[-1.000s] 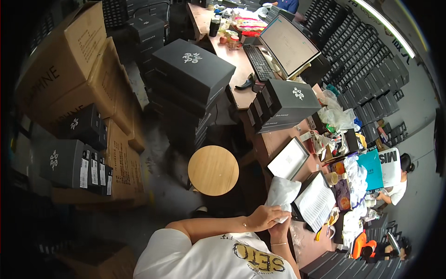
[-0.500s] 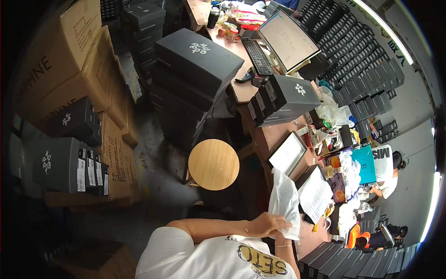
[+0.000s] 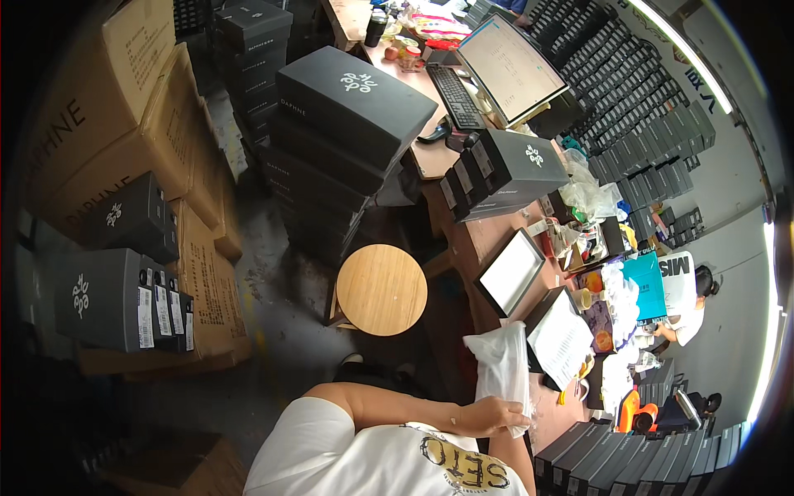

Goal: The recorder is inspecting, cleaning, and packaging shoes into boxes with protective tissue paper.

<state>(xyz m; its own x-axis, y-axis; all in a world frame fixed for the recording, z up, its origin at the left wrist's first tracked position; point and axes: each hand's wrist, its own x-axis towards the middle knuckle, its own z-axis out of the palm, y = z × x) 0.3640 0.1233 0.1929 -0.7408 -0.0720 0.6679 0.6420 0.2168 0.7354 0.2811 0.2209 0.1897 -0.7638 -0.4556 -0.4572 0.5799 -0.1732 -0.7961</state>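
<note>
A thin white plastic bag hangs at the table's near edge. My left hand reaches across my body with its fingers closed on the bag's lower end. My right forearm comes up just beneath; its hand is hidden behind the left hand and the bag, so its fingers cannot be made out. Beyond the bag is an open dark shoe box with white paper spread over it. Its neighbour is a dark-rimmed lid, white inside face up.
A round wooden stool stands left of the table. Dark shoe boxes are stacked beyond it, with brown cartons at left. A monitor and keyboard occupy the far table. Another person is at right.
The bag has swung lower and to the left, its upper part now spread wider. My left hand has moved slightly down and right with it, and my right wrist has sunk behind the left hand.
</note>
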